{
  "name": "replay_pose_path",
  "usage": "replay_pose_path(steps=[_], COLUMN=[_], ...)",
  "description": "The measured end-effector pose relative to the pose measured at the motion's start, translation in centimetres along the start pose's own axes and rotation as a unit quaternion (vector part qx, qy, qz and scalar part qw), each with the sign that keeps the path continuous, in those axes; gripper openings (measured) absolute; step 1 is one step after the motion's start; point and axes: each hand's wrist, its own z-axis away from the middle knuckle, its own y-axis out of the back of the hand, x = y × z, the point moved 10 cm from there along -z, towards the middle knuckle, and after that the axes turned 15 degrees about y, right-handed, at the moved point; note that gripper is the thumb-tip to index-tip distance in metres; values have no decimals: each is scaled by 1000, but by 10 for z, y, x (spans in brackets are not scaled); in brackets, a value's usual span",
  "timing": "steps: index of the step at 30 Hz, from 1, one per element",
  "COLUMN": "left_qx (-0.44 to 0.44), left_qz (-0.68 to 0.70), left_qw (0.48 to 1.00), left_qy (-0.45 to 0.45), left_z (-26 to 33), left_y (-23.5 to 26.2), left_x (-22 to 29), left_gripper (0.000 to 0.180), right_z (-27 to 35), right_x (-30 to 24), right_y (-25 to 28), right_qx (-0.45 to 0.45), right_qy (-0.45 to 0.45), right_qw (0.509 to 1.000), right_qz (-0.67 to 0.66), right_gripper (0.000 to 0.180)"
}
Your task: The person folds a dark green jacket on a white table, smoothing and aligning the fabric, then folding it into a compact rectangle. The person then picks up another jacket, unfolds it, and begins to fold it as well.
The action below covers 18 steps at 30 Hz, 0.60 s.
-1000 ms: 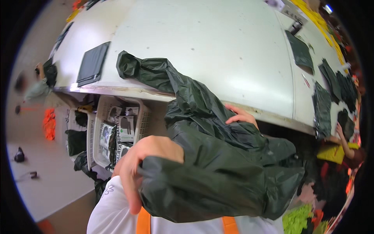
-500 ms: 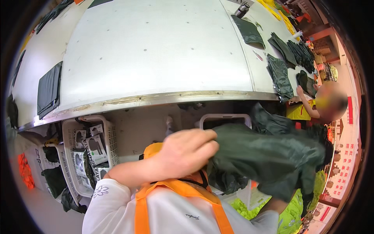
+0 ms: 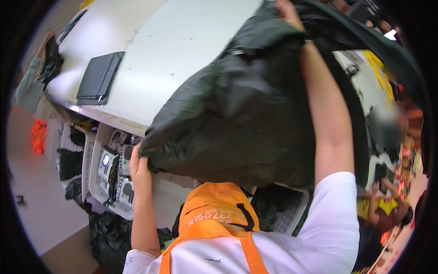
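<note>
A large dark green rain garment (image 3: 237, 118) of shiny, thin cloth hangs spread between my hands. It covers much of the table's front edge. My left hand (image 3: 140, 165) pinches its lower left corner, beside a white basket. High up and farther away, my right hand (image 3: 288, 14) grips the garment's upper part with the arm stretched out. Some of the right fingers are lost behind cloth. A long dark strip of the garment trails off toward the upper right. On the white table (image 3: 141, 68), a neatly folded dark green garment (image 3: 100, 78) lies to the left.
White plastic baskets stand below the table edge; the left basket (image 3: 93, 169) holds packaged garments (image 3: 123, 160). Another basket (image 3: 292, 212) at the right holds dark cloth. Dark cloth (image 3: 109, 235) is heaped at lower left. Co-workers are at the far left and right.
The garment has gone from a bunched shape at my right to a broad spread over the table edge. My right hand has risen far forward; my left has moved left, holding a corner.
</note>
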Motion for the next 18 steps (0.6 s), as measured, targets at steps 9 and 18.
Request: replay_pose_path(steps=[9,18], left_qx=[44,299], left_qz=[-500,-683], left_qw=[842,642], left_qy=[-199,-180], left_z=[-116,-291], left_y=[-141,-15], left_x=[-37,6], left_gripper=[67,68], right_z=[307,315], right_x=[54,168], right_y=[-42,16], right_qx=[-264,-275], right_qy=[-217,-231], right_qw=[845,818], right_qz=[410,449], right_gripper=[68,68])
